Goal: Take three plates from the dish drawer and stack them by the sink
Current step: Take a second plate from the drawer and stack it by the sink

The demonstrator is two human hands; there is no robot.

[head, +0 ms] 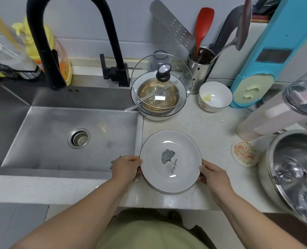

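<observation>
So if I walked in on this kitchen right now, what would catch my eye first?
Probably the stack of white plates with a grey leaf print, front and centre on the counter right of the sink, with the left hand and right hand gripping its opposite edges. Next, the tall black faucet arching over the sink, and the glass lid leaning on a bowl behind the plates.

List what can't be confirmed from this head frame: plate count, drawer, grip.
- Plate count: top plate hides the stack; only a lower rim edge shows at the front.
- Dish drawer: out of frame, below the counter.
- Fingertips: left hand and right hand curl under the rim, hidden.
</observation>
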